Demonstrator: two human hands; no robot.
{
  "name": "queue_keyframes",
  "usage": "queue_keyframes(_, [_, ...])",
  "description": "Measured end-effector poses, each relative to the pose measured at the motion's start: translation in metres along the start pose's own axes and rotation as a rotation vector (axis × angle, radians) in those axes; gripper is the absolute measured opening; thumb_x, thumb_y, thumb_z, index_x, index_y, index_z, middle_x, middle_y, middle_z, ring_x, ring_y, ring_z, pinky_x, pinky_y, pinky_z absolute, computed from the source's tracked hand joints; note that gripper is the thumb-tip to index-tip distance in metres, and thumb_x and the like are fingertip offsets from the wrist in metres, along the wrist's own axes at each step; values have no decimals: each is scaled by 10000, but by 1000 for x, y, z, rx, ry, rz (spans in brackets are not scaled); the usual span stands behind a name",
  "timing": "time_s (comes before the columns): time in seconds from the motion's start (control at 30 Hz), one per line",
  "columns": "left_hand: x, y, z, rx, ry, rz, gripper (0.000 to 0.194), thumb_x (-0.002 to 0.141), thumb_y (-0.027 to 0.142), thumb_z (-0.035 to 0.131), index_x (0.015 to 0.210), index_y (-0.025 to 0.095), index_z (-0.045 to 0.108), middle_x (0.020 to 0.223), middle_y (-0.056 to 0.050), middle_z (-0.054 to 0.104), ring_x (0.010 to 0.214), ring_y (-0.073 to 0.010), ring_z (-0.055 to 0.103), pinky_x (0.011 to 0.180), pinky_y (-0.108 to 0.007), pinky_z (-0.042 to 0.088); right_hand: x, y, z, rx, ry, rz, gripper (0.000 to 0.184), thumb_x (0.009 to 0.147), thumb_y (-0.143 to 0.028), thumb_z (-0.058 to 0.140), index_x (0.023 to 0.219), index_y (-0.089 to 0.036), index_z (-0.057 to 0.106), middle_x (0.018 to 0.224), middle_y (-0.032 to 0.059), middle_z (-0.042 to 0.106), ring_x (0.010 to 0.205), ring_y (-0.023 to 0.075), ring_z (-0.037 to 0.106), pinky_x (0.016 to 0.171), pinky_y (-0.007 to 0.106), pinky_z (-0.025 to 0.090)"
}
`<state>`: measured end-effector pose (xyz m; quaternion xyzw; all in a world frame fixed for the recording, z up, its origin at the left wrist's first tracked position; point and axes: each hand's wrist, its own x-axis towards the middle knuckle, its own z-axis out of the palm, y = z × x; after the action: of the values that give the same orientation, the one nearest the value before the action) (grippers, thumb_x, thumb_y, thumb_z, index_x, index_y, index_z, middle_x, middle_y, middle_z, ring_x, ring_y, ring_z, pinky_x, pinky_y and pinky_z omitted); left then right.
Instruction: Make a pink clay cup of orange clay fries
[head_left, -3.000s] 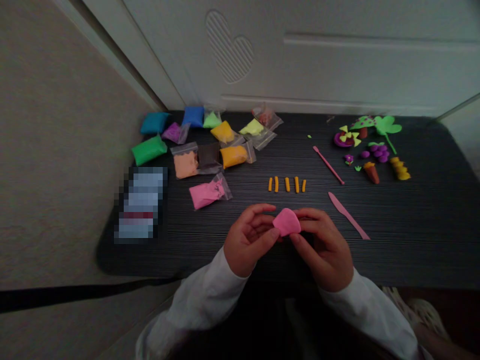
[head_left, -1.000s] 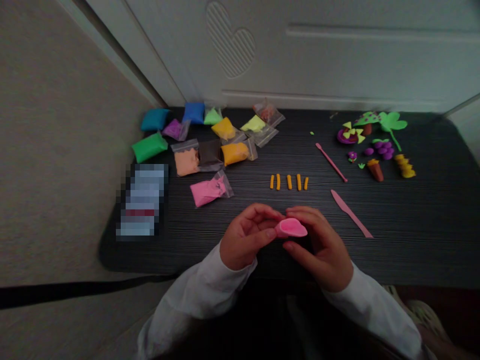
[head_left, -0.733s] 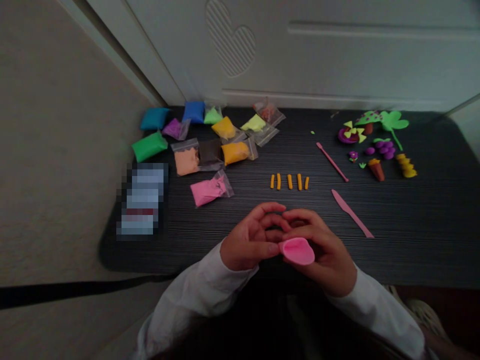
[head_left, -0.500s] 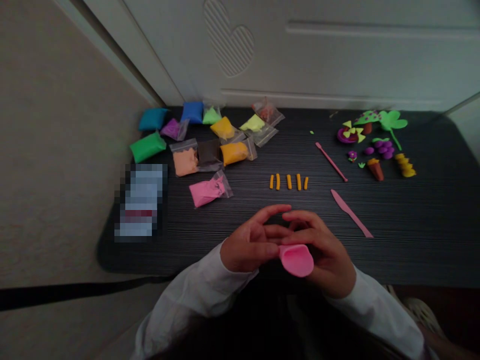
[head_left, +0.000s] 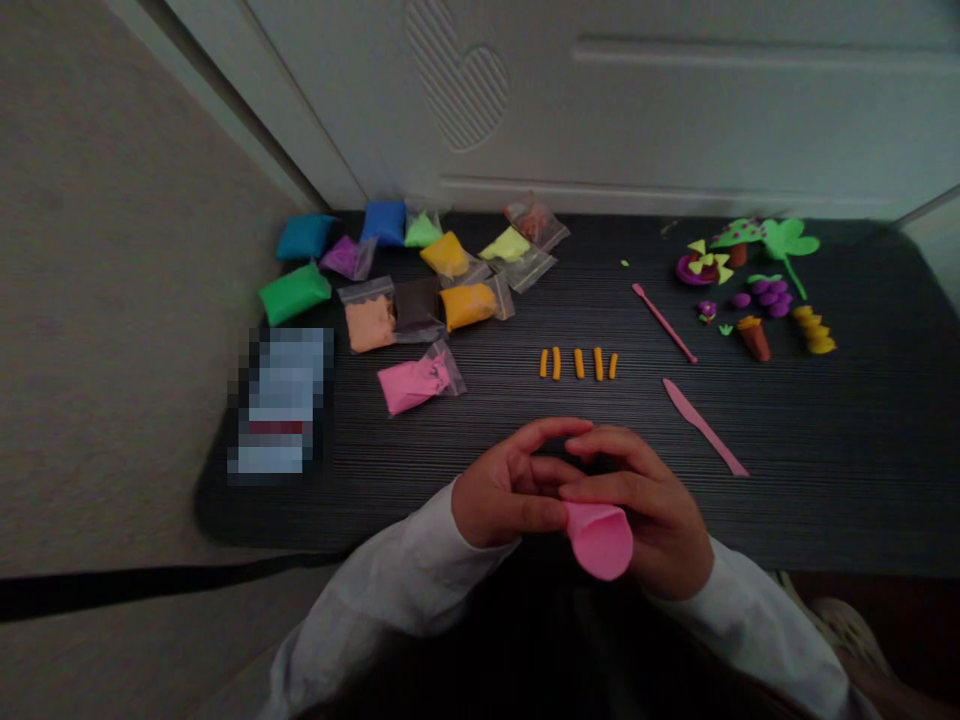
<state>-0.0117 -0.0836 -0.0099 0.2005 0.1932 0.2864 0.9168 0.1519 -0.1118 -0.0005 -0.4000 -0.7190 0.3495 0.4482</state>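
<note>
A thin, curved piece of pink modelling clay is held between both hands above the table's front edge. My left hand pinches its upper left corner with the thumb. Along its top and right side, the fingers of my right hand grip it, and part of that hand is behind the clay. The fingertips of both hands nearly meet. Several short orange clay sticks lie in a row just beyond the hands. A pink plastic clay knife rests to the right, and a slim pink modelling tool lies farther back.
Bags of coloured clay, including a pink one and a green one, spread over the left of the dark table. A blurred-out phone lies at the left edge. Small clay models, such as purple grapes, stand at the right.
The pink clay has moved slightly toward me and to the right, and its face shows more fully. Both hands have shifted a little with it.
</note>
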Motion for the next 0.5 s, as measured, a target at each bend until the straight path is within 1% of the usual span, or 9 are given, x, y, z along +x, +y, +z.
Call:
queue_keyframes(0.1, [0,0,0,-6,-17,6,601,592,103,705,1133,208,462,758,-25,667,644,-99,618,579,-176,471,0,0,1,7,7,-20,304,685,-191,651,973,-278,609,1067,25,536,999,182,514,882,364,426])
queue_keyframes(0.23, [0,-2,-1,-11,-61,16,594,614,89,685,1143,226,453,741,-5,653,611,-89,616,554,-161,467,0,-1,1,11,2,-24,409,659,-192,681,1038,-308,579,1077,25,532,1006,190,517,858,366,452])
queue_keyframes(0.33, [1,-4,-1,12,-86,8,611,615,111,690,1159,232,439,756,-13,657,613,-91,618,557,-161,464,1,-3,1,33,12,-14,331,669,-217,678,975,-323,610,1023,18,553,974,188,534,821,363,480])
queue_keyframes(0.4, [2,-5,-1,24,-92,-2,634,605,129,703,1168,235,430,770,-22,660,622,-92,618,578,-172,468,2,-4,0,58,17,-15,276,680,-225,669,938,-311,626,990,19,564,949,182,547,799,353,493])
queue_keyframes(0.5, [3,-6,1,22,-77,-13,646,592,156,716,1167,243,435,785,-27,658,645,-104,621,603,-192,472,3,-5,-1,87,13,-18,269,673,-213,674,928,-288,630,968,25,573,918,177,565,786,348,502])
